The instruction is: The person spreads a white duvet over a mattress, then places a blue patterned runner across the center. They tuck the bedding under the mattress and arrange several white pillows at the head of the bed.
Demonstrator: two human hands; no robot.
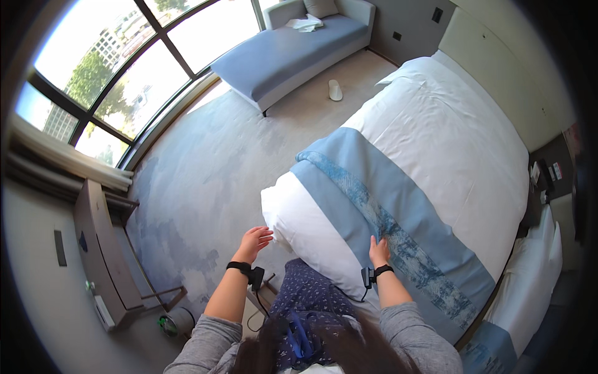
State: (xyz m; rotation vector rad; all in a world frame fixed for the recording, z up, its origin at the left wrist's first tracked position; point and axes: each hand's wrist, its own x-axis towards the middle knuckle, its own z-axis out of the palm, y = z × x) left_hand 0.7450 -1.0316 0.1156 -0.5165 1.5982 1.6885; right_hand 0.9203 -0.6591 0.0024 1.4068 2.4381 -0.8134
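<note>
Right hand (pixel 379 252) is pressing flat, fingers extended, on the blue bed runner (pixel 398 230); runner axis is running diagonally across the bed; left hand (pixel 254 241) is hovering released, empty, beside the white duvet corner (pixel 280 209).

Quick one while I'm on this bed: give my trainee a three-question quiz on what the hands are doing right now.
1. True or false: the right hand rests on the blue bed runner.
2. Which is nearest the left hand? A) white slipper B) white duvet corner C) chaise sofa
3. Fill in: the left hand is open and holds ____.

Key: 1 true; 2 B; 3 nothing.
</note>
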